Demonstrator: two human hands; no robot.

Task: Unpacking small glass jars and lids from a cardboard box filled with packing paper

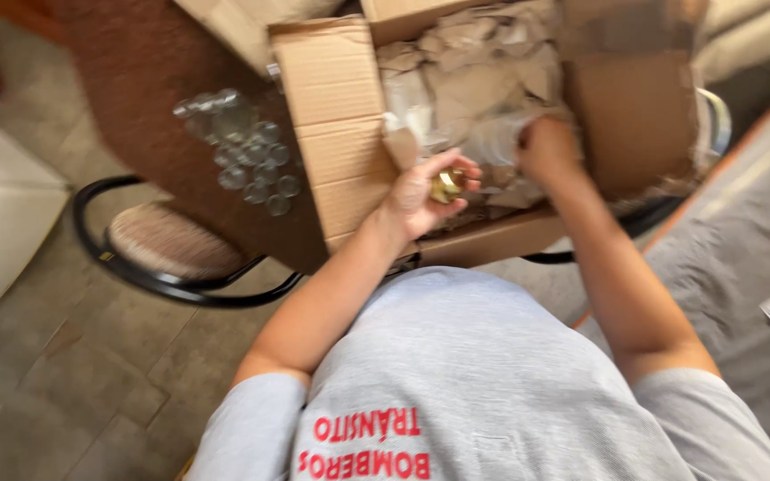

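two bare hands working at an open cardboard box (340, 125) full of crumpled brown packing paper (474, 80).

the left hand (425, 191) is curling its fingers (467, 167) around a small gold-coloured lid (446, 184) just above the box's near edge. the right hand (545, 147) is reaching down among the paper, touching a clear glass jar (492, 138); its fingers are blurred, so their spread cannot be told. a cluster of small glass jars (247, 151) is standing on the dark brown bench (144, 80) left of the box, above a round-seated chair (167, 240).
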